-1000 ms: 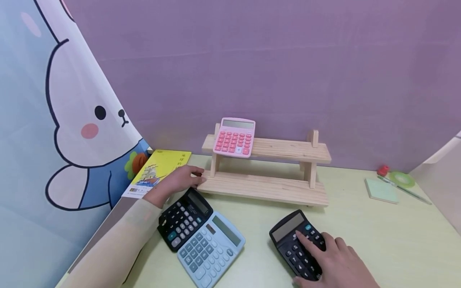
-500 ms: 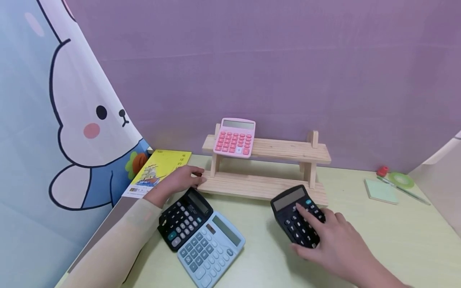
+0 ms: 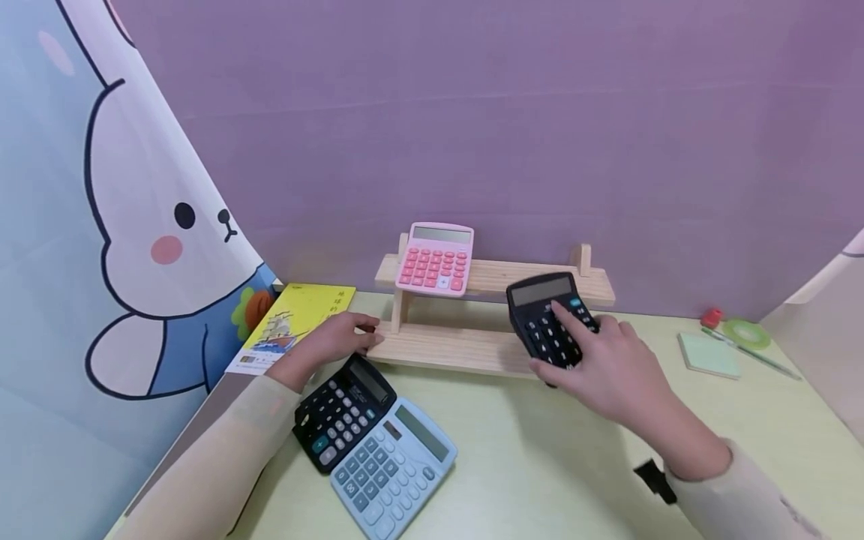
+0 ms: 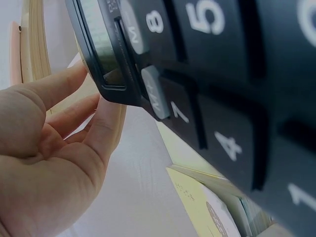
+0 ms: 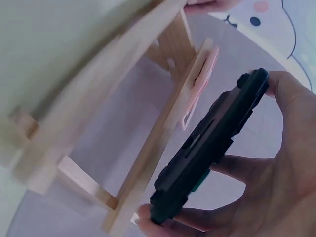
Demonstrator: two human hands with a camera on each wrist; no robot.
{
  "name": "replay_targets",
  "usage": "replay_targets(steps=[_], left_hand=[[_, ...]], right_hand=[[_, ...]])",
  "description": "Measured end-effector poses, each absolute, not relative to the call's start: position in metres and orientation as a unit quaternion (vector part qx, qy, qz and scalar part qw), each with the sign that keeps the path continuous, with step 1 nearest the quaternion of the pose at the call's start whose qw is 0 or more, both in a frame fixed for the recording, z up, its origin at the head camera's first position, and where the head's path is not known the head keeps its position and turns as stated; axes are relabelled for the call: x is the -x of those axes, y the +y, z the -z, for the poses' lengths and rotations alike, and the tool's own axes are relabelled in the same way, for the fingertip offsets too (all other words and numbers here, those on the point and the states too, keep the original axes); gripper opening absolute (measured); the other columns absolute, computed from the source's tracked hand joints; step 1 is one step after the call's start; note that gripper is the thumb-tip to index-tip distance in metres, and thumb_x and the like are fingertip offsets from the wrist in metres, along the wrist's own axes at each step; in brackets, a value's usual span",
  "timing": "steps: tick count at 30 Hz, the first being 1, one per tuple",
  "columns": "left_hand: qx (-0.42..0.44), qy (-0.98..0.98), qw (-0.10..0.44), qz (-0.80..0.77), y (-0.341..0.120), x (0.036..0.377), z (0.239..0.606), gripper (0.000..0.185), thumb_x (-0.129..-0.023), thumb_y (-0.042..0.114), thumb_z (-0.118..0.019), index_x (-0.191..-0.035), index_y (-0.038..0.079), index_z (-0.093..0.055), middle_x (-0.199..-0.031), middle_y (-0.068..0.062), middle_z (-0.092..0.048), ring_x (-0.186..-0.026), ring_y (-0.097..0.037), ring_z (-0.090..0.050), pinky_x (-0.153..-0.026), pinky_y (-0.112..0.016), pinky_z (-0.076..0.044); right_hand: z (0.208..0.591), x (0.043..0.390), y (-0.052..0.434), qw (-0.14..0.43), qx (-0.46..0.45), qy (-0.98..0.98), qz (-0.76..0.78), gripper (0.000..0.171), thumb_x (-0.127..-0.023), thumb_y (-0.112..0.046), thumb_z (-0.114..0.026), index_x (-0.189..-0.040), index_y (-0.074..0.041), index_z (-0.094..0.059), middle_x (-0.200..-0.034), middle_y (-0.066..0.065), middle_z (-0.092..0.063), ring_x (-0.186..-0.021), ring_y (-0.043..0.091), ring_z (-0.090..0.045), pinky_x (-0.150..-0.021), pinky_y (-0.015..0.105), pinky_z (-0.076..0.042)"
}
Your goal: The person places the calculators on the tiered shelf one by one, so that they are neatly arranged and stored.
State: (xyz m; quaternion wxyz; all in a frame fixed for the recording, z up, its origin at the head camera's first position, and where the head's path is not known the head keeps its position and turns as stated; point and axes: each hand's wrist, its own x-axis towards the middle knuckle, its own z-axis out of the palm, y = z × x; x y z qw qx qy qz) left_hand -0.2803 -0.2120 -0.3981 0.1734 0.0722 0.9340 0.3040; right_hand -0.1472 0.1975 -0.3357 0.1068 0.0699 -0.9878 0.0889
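My right hand (image 3: 607,367) grips a black calculator (image 3: 548,319), thumb on its near edge and fingers over the keys. It is held off the table, tilted, in front of the right half of a two-tier wooden shelf (image 3: 445,349). The right wrist view shows that calculator (image 5: 212,143) edge-on beside the shelf boards (image 5: 148,123). A pink calculator (image 3: 435,259) leans on the upper board. My left hand (image 3: 337,337) rests with relaxed fingers (image 4: 59,89) against the left end of the lower board. A second black calculator (image 3: 344,411) lies just below it.
A light blue calculator (image 3: 393,469) lies partly under the second black one at the front left. A yellow book (image 3: 297,319) lies by the rabbit-print curtain (image 3: 135,225). At the far right are green sticky notes (image 3: 709,354), a tape roll (image 3: 745,332) and a pen (image 3: 752,354).
My right hand has lifted the black calculator off the table's front right and carried it up and away to the shelf. The left hand has stayed put.
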Motion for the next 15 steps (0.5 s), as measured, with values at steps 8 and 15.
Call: replay_targets(steps=[8,15], left_hand=[[-0.076,0.934,0.17,-0.305,-0.213,0.281,0.401,0.057,-0.108,0.036,-0.063,-0.158,0.011,-0.054,-0.15,-0.014,-0.063,-0.116,-0.024,-0.067,-0.114,-0.054,-0.053],[-0.077,0.935,0.167,-0.303,-0.214,0.281,0.402,0.057,-0.108,0.036,-0.063,-0.158,0.011,-0.053,-0.151,-0.014,-0.063,-0.116,-0.024,-0.067,-0.115,-0.055,-0.052]], right_hand=[[0.322,0.193,0.188,0.095,-0.049,-0.993,-0.058,0.1,-0.091,-0.081,-0.057,-0.166,-0.017,-0.041,-0.124,0.047,-0.058,-0.11,0.059,-0.059,-0.067,0.058,-0.056],[0.319,0.226,0.185,0.049,-0.006,-0.997,-0.055,0.104,-0.091,-0.085,-0.049,-0.167,-0.015,-0.035,-0.14,0.051,-0.048,-0.124,0.063,-0.052,-0.081,0.07,-0.055]])
